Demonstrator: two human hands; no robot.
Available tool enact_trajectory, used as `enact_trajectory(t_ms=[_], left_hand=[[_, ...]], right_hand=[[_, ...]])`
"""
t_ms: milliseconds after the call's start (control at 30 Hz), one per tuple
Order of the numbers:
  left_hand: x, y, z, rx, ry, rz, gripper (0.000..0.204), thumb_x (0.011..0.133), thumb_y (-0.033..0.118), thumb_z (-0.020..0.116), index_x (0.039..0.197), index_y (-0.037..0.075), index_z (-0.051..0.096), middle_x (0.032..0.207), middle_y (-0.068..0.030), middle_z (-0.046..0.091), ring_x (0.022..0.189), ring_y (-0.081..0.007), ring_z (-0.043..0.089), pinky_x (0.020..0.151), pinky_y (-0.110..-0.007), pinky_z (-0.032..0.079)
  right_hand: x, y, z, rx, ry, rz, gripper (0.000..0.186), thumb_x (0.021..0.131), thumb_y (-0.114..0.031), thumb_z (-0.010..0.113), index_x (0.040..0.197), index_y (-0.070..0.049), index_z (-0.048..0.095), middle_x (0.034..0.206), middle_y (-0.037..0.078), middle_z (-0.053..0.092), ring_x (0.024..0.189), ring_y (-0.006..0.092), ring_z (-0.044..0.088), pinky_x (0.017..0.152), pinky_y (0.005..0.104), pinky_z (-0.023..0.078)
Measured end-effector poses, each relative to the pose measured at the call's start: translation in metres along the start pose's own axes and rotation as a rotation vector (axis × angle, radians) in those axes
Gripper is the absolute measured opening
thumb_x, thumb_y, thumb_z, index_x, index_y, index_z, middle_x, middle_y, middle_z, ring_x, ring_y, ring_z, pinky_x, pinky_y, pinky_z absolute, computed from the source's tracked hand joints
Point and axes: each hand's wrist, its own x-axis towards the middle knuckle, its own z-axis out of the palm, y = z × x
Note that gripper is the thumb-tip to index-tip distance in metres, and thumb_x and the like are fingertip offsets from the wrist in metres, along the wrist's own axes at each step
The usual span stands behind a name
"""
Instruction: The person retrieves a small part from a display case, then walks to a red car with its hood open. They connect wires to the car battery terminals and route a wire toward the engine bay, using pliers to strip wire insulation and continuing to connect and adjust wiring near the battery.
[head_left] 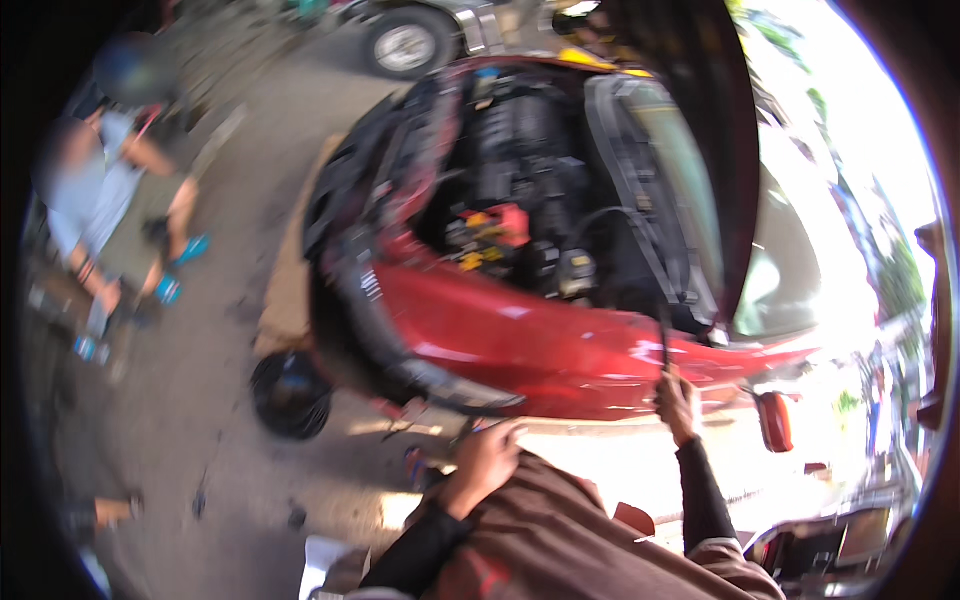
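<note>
My right hand (680, 405) is closed around the lower end of a thin black rod or strip (665, 338). It reaches up over the red fender (530, 335), toward the base of the windshield; its far end blurs into the dark parts there. My left hand (487, 462) is in front of my brown apron (560, 530), just short of the fender's near edge. Its fingers are bent and smeared, so what they hold, if anything, does not show. The red car's hood (715, 130) stands raised above the engine bay (525, 150).
Yellow and red items (490, 235) lie in the engine bay. A black round object (290, 393) sits on the floor by the front bumper, near a flat tan sheet (285, 290). A seated person (110, 200) is at the left. Another vehicle's wheel (408, 45) stands beyond the car.
</note>
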Motion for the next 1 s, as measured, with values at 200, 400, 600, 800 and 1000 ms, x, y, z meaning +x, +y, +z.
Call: enact_trajectory(t_ms=[200,400,600,800,1000], left_hand=[[0.049,0.039,0.021,0.388,0.097,0.001,0.014,0.096,0.014,0.069,0.102,0.005,0.077,0.097,-0.0155,0.074,0.093,-0.0364,0.066,0.086,-0.047,0.051],[0.093,0.041,0.047,0.266,0.192,-0.152,0.019,0.096,0.015,0.073,0.104,-0.001,0.078,0.09,-0.0174,0.076,0.083,-0.0364,0.072,0.08,-0.042,0.056],[0.123,0.052,0.069,0.014,0.267,-0.361,0.02,0.097,0.018,0.077,0.106,0.0,0.079,0.085,-0.0131,0.077,0.079,-0.019,0.072,0.076,-0.032,0.055],[0.136,0.052,0.086,-0.121,0.242,-0.383,0.019,0.096,0.016,0.078,0.107,0.001,0.08,0.081,-0.0075,0.075,0.076,-0.0117,0.067,0.072,-0.028,0.053],[0.153,0.033,0.082,-0.281,0.145,-0.503,0.019,0.092,0.014,0.082,0.103,-0.002,0.079,0.087,-0.0086,0.077,0.076,-0.0122,0.069,0.072,-0.027,0.054]], right_hand=[[0.147,-0.045,-0.022,-0.691,0.36,-0.535,0.038,0.1,-0.037,0.064,0.094,0.0,0.063,0.092,0.026,0.061,0.086,0.0462,0.057,0.078,0.0531,0.047],[0.28,-0.089,-0.024,-0.909,0.53,-0.595,0.031,0.094,-0.028,0.067,0.106,0.001,0.063,0.107,0.026,0.065,0.104,0.0465,0.062,0.089,0.0562,0.049],[0.347,-0.101,-0.005,-1.035,0.597,-0.488,0.042,0.094,-0.031,0.067,0.119,0.002,0.06,0.123,0.023,0.061,0.118,0.0426,0.059,0.1,0.0563,0.045],[0.364,-0.108,0.017,-1.179,0.675,-0.362,0.04,0.093,-0.032,0.067,0.12,-0.002,0.063,0.128,0.019,0.06,0.127,0.0355,0.055,0.106,0.0511,0.039],[0.383,-0.112,0.033,-1.208,0.683,-0.292,0.033,0.091,-0.027,0.064,0.114,-0.004,0.067,0.133,0.016,0.057,0.13,0.0334,0.051,0.104,0.05,0.039]])
